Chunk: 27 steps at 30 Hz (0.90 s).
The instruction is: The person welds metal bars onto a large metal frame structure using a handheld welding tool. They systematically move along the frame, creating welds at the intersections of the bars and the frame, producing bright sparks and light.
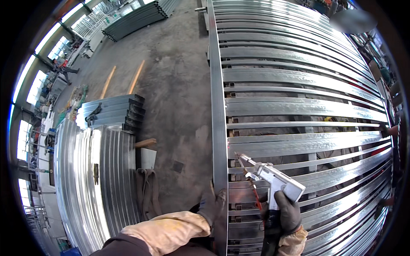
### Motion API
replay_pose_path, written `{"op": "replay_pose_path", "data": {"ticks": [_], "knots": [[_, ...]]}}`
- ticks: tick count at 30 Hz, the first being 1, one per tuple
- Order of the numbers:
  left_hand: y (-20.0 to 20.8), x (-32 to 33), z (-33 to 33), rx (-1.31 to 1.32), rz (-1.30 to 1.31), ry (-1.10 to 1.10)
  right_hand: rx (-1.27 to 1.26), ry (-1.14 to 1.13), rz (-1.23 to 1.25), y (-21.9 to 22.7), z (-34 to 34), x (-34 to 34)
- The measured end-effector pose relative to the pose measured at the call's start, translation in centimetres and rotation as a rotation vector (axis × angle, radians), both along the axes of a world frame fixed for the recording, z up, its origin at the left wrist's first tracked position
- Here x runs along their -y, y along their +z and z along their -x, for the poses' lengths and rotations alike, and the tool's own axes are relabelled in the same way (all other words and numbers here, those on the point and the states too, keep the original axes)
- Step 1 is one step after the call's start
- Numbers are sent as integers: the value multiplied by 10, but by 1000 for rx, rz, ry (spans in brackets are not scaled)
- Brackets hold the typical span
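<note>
My right hand [288, 212], in a dark glove, is closed round the grip of a silver handheld welding gun [278, 178]. The gun's narrow nozzle points up and left, just above a flat steel slat close to its joint with a long steel rail [218, 115]. A reddish thin line runs down from the nozzle bracket beside the grip. Lower down, my gloved left hand [210, 205] grips the rail's edge, its fingers partly hidden. A thin light-coloured piece stands beside those fingers; its kind cannot be made out.
Parallel steel slats [299, 106] stretch rightward from the rail. Stacked metal profiles [98, 179] lie at left beside a hanging grey strap [147, 187]. More profiles [136, 19] are piled far back. At the right edge another person's hand [389, 131] touches the slats. Someone [64, 70] is far left.
</note>
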<state>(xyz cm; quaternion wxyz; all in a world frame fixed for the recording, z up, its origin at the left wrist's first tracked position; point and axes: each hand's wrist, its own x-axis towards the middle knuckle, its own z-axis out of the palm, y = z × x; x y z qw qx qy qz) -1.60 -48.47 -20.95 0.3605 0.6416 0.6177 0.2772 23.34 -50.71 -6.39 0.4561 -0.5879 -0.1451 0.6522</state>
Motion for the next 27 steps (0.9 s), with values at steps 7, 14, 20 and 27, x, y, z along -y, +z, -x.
{"op": "replay_pose_path", "data": {"ticks": [7,14,20,27], "knots": [[65,-29,-7,-86,-309,-380,19,52,4,12,15,-17],[50,-33,-13,-225,-275,-448,4,69,24,9,21,-38],[57,-38,-22,-288,-219,-469,-55,38,35,3,16,-37],[61,-39,-22,-302,-229,-461,-99,13,35,1,18,-39]]}}
